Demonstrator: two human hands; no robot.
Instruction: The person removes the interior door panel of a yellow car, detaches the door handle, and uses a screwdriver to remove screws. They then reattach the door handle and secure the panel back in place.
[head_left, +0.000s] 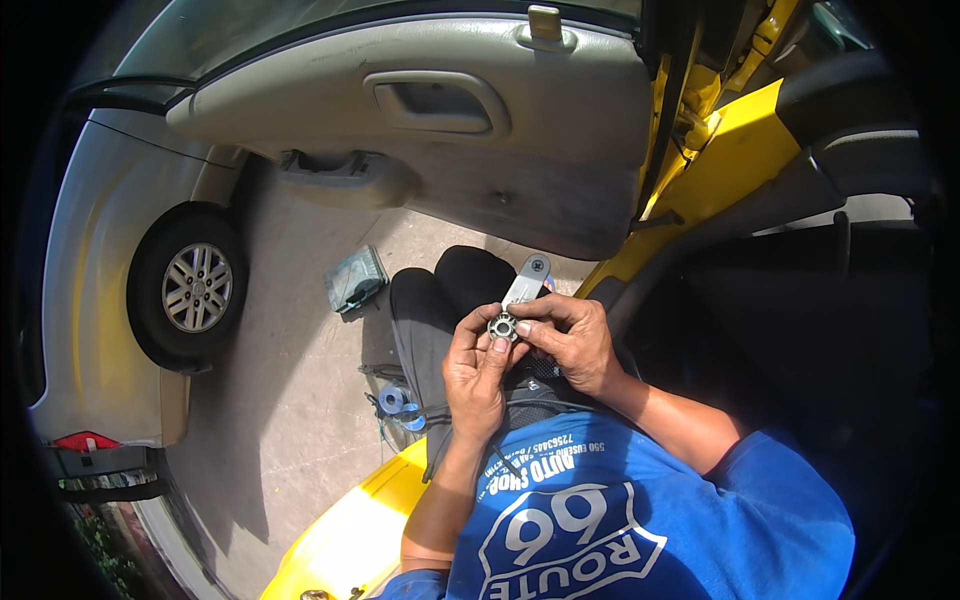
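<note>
A grey window crank handle (pixel 524 284) is held between my two hands above my lap, its flat arm pointing away from me. The round, toothed hub (pixel 502 326) faces up at the near end. My left hand (pixel 474 375) grips the hub's left and near side, thumb against its edge. From the right, my right hand (pixel 572 345) pinches the hub's other side with thumb and forefinger. Part of the handle is hidden under my fingers.
An open car door with a grey panel (pixel 560 150) stands ahead, a bare stub on its lower part. The yellow door frame (pixel 740 150) is at right. On the ground lie a teal case (pixel 355 279) and a blue tape roll (pixel 392 400). A parked car's wheel (pixel 198 287) stands at left.
</note>
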